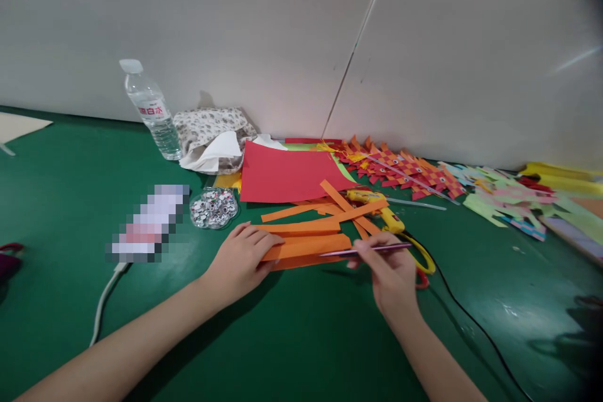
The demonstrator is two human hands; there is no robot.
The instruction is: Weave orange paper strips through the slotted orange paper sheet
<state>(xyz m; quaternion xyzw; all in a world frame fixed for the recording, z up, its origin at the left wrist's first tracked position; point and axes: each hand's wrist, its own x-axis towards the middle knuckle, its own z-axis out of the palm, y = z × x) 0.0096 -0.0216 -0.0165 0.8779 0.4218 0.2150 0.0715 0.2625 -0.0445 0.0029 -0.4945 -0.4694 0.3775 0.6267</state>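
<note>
My left hand grips the left end of a folded orange paper, fingers on top and thumb at the near edge. In my right hand is a slim, dark pink pen-shaped tool, pinched between thumb and fingers. Its thin tip points left and lies along the paper's near fold; whether it is a pen or a blade I cannot tell. Loose orange paper strips cross each other just behind. A yellow glue gun lies beyond my right hand, which partly covers a yellow and red looped handle.
Red paper lies behind the strips. Left of it are a clear pack of googly eyes, a patterned pouch, a water bottle and a blurred-out device with a cable. Woven paper pieces and cut scraps lie right.
</note>
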